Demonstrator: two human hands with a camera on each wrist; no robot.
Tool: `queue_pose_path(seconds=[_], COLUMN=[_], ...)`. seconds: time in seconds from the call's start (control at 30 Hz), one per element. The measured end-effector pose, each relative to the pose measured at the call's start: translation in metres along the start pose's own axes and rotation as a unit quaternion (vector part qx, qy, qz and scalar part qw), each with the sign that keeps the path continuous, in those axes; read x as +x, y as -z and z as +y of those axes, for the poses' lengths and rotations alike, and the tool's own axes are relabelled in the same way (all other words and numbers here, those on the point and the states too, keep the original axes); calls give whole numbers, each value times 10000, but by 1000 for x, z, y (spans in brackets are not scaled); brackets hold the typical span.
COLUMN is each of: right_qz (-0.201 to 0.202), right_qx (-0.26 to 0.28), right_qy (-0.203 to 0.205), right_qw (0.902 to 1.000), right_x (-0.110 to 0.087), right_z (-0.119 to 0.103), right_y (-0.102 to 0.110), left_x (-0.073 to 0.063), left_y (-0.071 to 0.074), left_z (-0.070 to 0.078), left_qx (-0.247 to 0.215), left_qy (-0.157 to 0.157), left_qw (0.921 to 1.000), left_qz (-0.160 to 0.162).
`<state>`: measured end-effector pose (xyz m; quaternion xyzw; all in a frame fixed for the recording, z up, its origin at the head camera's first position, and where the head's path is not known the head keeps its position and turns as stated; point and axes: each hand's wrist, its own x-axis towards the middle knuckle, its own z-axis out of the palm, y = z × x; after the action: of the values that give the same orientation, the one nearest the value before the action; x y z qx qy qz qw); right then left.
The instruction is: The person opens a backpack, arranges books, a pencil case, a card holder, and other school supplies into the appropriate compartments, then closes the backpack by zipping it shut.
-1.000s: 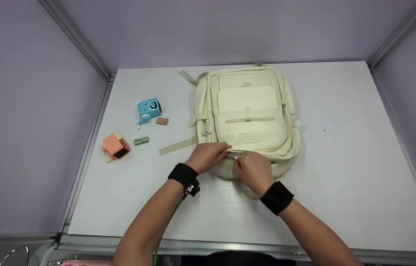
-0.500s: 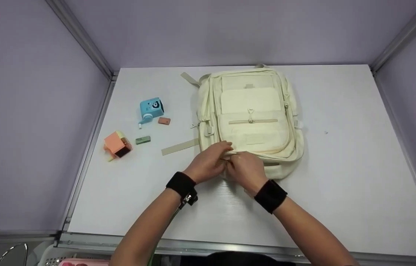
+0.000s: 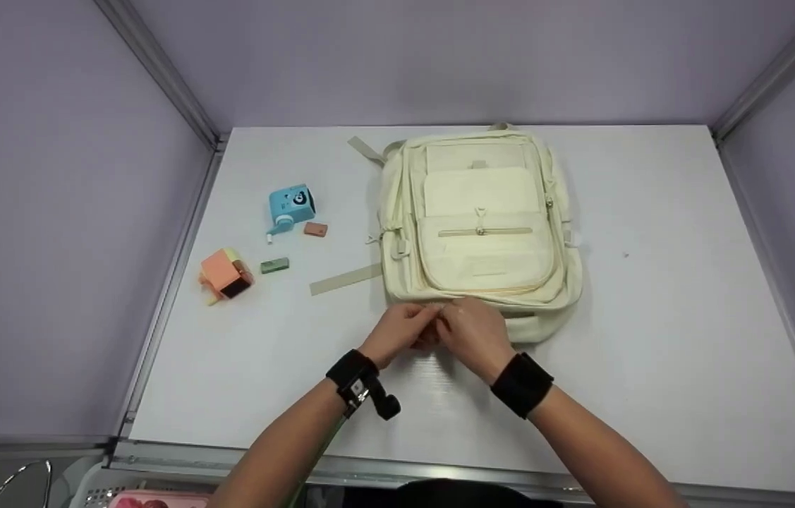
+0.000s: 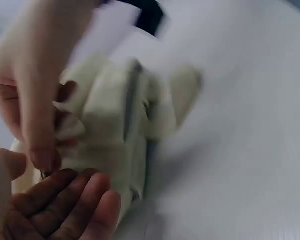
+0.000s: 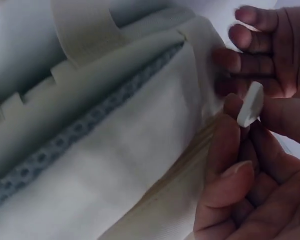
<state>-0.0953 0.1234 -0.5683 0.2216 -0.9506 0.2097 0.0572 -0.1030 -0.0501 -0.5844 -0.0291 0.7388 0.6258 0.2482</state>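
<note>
A cream backpack (image 3: 489, 254) lies front side up on the white table, its bottom toward me. My right hand (image 3: 475, 335) is at its lower edge. In the right wrist view, thumb and forefinger pinch a small white flat tab (image 5: 250, 104); whether it is fixed to the bag cannot be seen. My left hand (image 3: 397, 333) meets the right one just below the bag. In the left wrist view, the left hand's fingers (image 4: 90, 202) are loosely bent and apart from its thumb, beneath the right fingertips.
Left of the bag are a blue toy-like box (image 3: 291, 203), an orange box-shaped item (image 3: 225, 274), a reddish small block (image 3: 315, 229) and a green one (image 3: 275, 265). A loose strap (image 3: 346, 279) sticks out leftward. Walls enclose the table (image 3: 672, 339).
My right hand has slid left along the bag's lower edge. My left hand has let go of the edge fabric and dropped toward me, to the right hand's fingertips.
</note>
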Motion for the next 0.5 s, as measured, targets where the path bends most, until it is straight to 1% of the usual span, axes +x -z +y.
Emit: queue_pose_path(seconds=[0.03, 0.07, 0.13, 0.2, 0.27, 0.3, 0.4, 0.43, 0.5], right_qz=[8, -8, -24, 85, 413, 658, 1372, 1505, 1515], right_qx=[38, 90, 147, 209, 193, 162, -41, -131, -315], right_qy=[83, 158, 326, 527, 827, 995, 1362, 1400, 1356], right_qw=[10000, 9998, 9994, 9984, 9955, 9927, 9811, 9786, 9786], right_x=[-1, -2, -5, -8, -10, -10, -7, -6, -3], right_z=[0, 0, 2, 5, 9, 11, 17, 19, 22], right_y=[-1, -2, -3, -3, -3, -2, -1, -1, -2], left_x=[1, 2, 3, 4, 4, 4, 4, 3, 3], left_y=[0, 0, 1, 2, 2, 3, 3, 4, 4], left_z=[0, 0, 1, 0, 0, 0, -2, -3, -6], left_qx=[-236, -374, -470, -489, -337, -221, 141, 275, 564], left_qy=[115, 214, 351, 430, 376, 315, 122, 52, -39], left_qw=[9996, 9990, 9982, 9978, 9987, 9992, 9998, 9996, 9984], left_qz=[-75, -98, -82, -105, -93, -92, -90, -76, -77])
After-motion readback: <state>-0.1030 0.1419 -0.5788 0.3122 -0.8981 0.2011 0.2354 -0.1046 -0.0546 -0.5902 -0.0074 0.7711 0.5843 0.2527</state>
